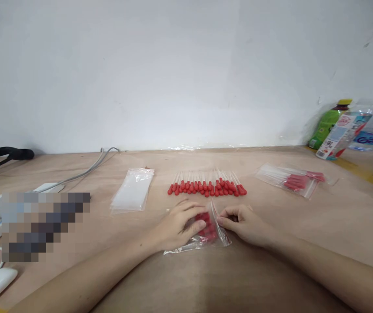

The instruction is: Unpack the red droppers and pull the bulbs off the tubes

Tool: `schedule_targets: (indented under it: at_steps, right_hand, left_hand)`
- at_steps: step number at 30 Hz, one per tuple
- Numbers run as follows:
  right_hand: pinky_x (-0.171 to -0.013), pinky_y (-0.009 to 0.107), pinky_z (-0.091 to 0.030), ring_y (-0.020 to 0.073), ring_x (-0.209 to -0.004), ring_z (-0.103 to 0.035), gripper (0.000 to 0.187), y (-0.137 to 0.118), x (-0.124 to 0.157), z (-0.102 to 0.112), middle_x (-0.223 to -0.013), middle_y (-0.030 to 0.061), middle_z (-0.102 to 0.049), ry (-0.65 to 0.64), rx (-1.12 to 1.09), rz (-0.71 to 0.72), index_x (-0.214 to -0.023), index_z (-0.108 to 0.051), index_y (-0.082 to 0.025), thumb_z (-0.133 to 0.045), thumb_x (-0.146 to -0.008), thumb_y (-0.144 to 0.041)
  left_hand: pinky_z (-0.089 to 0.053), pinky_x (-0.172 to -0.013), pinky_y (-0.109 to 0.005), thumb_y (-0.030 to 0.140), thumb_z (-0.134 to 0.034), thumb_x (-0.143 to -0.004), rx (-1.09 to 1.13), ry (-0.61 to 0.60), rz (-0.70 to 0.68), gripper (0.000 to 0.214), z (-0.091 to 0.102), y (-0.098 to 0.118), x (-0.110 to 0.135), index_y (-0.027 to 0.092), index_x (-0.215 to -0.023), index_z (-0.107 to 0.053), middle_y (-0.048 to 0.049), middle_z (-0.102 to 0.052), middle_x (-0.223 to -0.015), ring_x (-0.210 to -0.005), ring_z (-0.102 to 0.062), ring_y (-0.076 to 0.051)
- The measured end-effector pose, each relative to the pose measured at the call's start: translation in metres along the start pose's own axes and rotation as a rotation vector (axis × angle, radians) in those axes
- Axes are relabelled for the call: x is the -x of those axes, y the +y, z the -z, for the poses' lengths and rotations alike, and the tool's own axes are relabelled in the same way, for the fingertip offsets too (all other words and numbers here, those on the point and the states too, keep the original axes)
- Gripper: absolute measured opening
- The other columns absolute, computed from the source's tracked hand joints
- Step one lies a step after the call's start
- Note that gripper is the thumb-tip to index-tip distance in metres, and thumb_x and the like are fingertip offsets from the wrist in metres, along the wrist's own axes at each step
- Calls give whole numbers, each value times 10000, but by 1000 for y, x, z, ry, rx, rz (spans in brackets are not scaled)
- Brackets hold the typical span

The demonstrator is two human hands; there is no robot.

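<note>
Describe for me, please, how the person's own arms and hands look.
The left hand and right hand are bare, without gloves. The left forearm and right forearm show no sleeves, watch or bracelet; a small spot marks the left one.

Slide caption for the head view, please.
Left hand on a zip bag of red-bulbed droppers, right hand pinching its edge, loose droppers beyond.

The droppers (pixel 209 188) are showing red bulbs (pixel 191 187) and pale stems (pixel 235 177); the nearer bag (pixel 211 227) is letting red show through clear film. The stacked bags (pixel 132 191) are looking milky white, the worktop (pixel 346 217) is appearing tan, perhaps faintly grained, and one bottle (pixel 327 124) is pairing green with yellow.
</note>
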State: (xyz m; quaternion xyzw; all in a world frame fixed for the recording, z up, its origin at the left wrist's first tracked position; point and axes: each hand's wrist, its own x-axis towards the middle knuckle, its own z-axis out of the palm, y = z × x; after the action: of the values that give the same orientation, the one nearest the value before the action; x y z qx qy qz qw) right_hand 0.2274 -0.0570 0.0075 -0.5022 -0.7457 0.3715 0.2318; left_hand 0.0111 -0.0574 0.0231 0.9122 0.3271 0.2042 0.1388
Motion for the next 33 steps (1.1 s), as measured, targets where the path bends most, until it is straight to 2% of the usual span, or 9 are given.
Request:
schedule_targets:
  at_steps: [4, 9, 13, 17, 21, 25, 28, 30, 33]
  right_hand:
    - [-565, 232, -329, 86, -523, -410, 328, -1, -3, -7, -524, -35, -534, 9, -68, 9, -622, -635, -159, -549, -728, -457]
    - [-511, 214, -300, 81, -513, -388, 327, -2, -7, -16, -505, -40, -492, -10, -156, 33, -601, -618, -157, -592, -688, -471]
    - [-517, 214, -276, 75, -516, -328, 300, -8, -5, -14, -509, -53, -426, -47, -119, 46, -621, -608, -160, -522, -750, -417]
    - [-560, 227, -283, 80, -540, -322, 267, -13, -3, -12, -526, -57, -418, -52, -61, 70, -620, -598, -161, -473, -773, -340]
    - [-627, 242, -300, 76, -534, -326, 252, -12, -4, -13, -502, -67, -394, -21, 13, 79, -574, -569, -165, -459, -763, -291]
    - [-605, 236, -307, 78, -517, -349, 234, -9, -2, -17, -488, -65, -402, 70, 68, 99, -544, -520, -170, -445, -753, -242]
    - [-534, 223, -300, 87, -516, -395, 137, -8, 3, -20, -531, -52, -471, 143, 83, 207, -634, -527, -179, -459, -749, -209]
    - [-554, 229, -317, 92, -549, -429, 67, -6, 7, -22, -605, -41, -516, 183, 120, 360, -743, -526, -185, -460, -745, -168]
    - [-648, 272, -315, 112, -657, -467, 128, -4, 9, -23, -719, -12, -557, 247, 316, 632, -809, -522, -190, -444, -744, -111]
  left_hand:
    - [-441, -900, -338, 183, -414, -876, -34, 138, -154, 281, -5, -6, -7, 201, -1117, -558, -93, -539, -1158, -1073, -501, -178]
    - [-465, -863, -309, 153, -405, -876, -183, 132, -307, 252, -4, -7, -9, 186, -1032, -601, -88, -573, -1101, -1022, -532, -173]
    - [-466, -872, -311, 185, -433, -879, -282, 152, -389, 197, -2, -5, -11, 155, -979, -600, -87, -616, -1040, -995, -555, -173]
    - [-470, -853, -308, 172, -418, -886, -321, 162, -403, 186, -3, -5, -12, 158, -930, -598, -74, -645, -977, -970, -569, -164]
    - [-453, -849, -305, 148, -397, -889, -339, 101, -404, 197, -4, -6, -12, 158, -904, -593, -63, -647, -959, -977, -554, -164]
    - [-438, -788, -301, 141, -389, -889, -398, 74, -399, 210, -3, -6, -12, 151, -840, -593, -61, -629, -946, -905, -541, -168]
    - [-425, -717, -280, 156, -373, -893, -429, 70, -362, 231, -3, -7, -11, 143, -820, -591, -70, -613, -903, -809, -520, -156]
    - [-413, -703, -268, 153, -343, -900, -426, 50, -356, 258, -3, -8, -10, 142, -805, -583, -64, -606, -864, -783, -505, -150]
    - [-404, -715, -263, 148, -313, -907, -414, 16, -345, 279, -4, -9, -10, 145, -795, -568, -53, -599, -857, -787, -494, -149]
